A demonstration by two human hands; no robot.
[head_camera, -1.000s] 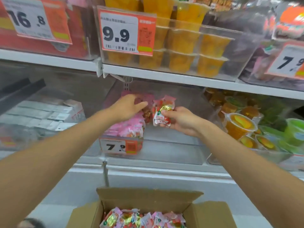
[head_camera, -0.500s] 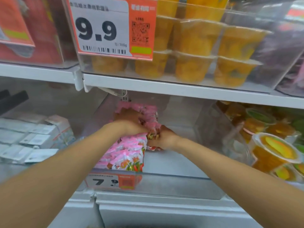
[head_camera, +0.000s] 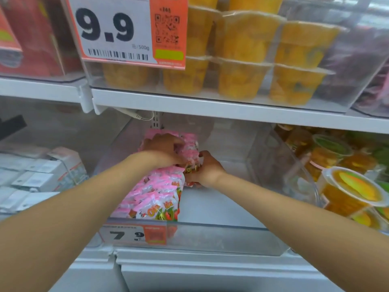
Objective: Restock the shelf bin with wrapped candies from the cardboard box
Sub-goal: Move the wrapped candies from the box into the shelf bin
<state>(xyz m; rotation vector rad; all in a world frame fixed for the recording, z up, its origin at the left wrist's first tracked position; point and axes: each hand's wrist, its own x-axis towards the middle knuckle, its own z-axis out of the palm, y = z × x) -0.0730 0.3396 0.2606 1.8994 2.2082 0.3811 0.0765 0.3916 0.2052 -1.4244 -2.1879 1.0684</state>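
A clear shelf bin (head_camera: 210, 234) on the lower shelf holds a row of pink wrapped candies (head_camera: 155, 197) along its left side. My left hand (head_camera: 162, 148) lies on top of the candy row deep in the bin, fingers curled over the packs. My right hand (head_camera: 206, 169) is beside it, gripping a red and yellow wrapped candy (head_camera: 190, 168) against the row's right side. The cardboard box is out of view.
The bin's right half shows bare floor (head_camera: 221, 199). A 7.9 price tag (head_camera: 134, 234) hangs on its front. Jelly cups (head_camera: 349, 192) fill the bin to the right, white boxes (head_camera: 35, 175) lie left. The upper shelf (head_camera: 210, 106) carries yellow fruit cups.
Both hands have gone deeper into the bin from in front of it, and the right hand's candy now sits against the row. The view moved closer; the cardboard box dropped out of sight.
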